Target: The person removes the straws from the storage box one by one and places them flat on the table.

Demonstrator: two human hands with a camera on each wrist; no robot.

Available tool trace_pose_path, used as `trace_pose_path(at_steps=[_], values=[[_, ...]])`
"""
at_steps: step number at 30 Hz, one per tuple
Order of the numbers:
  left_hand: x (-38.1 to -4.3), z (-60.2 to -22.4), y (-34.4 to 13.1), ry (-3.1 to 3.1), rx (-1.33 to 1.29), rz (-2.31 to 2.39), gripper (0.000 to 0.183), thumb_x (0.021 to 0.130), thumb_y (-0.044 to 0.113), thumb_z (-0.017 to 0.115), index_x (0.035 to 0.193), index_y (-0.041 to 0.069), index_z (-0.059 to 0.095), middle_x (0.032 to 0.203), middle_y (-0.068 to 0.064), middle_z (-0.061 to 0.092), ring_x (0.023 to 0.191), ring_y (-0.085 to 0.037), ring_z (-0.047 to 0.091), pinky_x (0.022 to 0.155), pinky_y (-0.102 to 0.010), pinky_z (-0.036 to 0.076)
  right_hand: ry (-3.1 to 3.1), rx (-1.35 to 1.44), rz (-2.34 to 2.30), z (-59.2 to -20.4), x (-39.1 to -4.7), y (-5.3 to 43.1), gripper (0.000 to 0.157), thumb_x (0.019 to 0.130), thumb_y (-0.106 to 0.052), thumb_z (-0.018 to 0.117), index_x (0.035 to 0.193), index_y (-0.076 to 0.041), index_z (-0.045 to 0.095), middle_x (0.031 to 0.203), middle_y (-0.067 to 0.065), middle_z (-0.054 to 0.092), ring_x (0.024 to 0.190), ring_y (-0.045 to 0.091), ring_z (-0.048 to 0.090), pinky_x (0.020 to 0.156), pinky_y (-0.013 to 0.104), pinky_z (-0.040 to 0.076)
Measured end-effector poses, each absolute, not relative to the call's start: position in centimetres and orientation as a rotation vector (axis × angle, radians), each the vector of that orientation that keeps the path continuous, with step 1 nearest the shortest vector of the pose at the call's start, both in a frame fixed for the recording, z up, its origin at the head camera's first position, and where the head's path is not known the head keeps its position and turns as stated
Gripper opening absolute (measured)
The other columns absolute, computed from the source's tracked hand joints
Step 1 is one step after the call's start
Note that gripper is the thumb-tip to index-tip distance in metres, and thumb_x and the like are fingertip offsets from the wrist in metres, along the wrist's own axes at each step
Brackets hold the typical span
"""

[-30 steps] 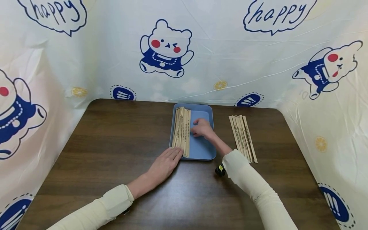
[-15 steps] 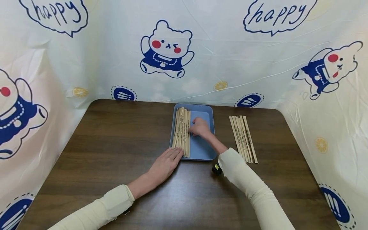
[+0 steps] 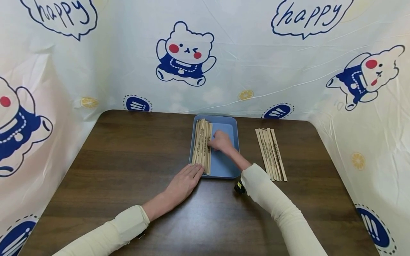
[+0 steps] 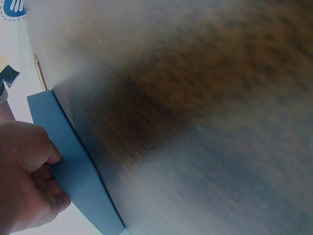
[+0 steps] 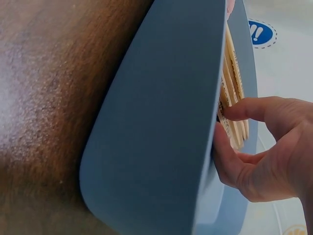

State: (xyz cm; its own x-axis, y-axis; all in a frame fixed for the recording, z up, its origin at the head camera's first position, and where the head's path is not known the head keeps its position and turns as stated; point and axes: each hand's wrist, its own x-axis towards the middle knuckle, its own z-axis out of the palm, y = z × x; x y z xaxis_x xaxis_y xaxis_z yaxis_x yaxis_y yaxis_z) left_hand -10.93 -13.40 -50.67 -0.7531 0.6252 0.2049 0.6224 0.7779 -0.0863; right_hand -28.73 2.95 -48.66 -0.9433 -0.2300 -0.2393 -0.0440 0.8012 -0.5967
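Long paper-wrapped chopsticks [image 3: 201, 142] with dark print lie side by side in the left half of a blue tray [image 3: 225, 168]. My left hand [image 3: 182, 183] rests over the tray's near left corner, fingers across the chopsticks' near ends. In the left wrist view that hand [image 4: 29, 176] grips the tray's wall [image 4: 73, 152]. My right hand [image 3: 223, 142] reaches into the tray from the right, index finger bent. In the right wrist view its thumb and index finger [image 5: 249, 108] pinch at the outermost chopsticks [image 5: 234, 88]; the rim hides part of them.
A second row of wrapped chopsticks [image 3: 271, 154] lies on the brown table [image 3: 134, 156], right of the tray. A small black device [image 3: 239, 187] shows below the right sleeve [image 3: 272, 202]. A printed cloth [image 3: 128, 53] hangs behind the table.
My right hand has moved slightly left, its index fingertip now against the right edge of the chopsticks in the tray. My left hand has stayed in place.
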Motion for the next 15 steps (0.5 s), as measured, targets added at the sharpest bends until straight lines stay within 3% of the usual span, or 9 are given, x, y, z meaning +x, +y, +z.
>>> trace_pose_path(at_steps=[7,15], values=[[-10.98,-50.78,-13.30,-2.740,-0.985,0.009,0.047,0.093,-0.003,0.064,0.139,-0.004,0.054,0.140,-0.020,0.054,0.130,-0.031,0.052,0.112,-0.042,0.037,2.700,-0.225,-0.808,-48.83,-28.91,2.93,0.039,0.081,-0.010,0.073,0.056,-0.014,0.044,0.049,0.001,0.050,0.043,0.013,0.047,0.039,0.023,0.034],[-10.96,-50.67,-13.42,-2.739,-0.983,-0.015,0.047,0.093,-0.003,0.064,0.139,-0.004,0.054,0.140,-0.020,0.055,0.130,-0.031,0.052,0.112,-0.042,0.038,2.691,-0.245,-0.723,-48.09,-28.81,3.31,0.037,0.082,-0.007,0.067,0.055,-0.012,0.042,0.048,0.001,0.044,0.041,0.012,0.041,0.039,0.024,0.032]])
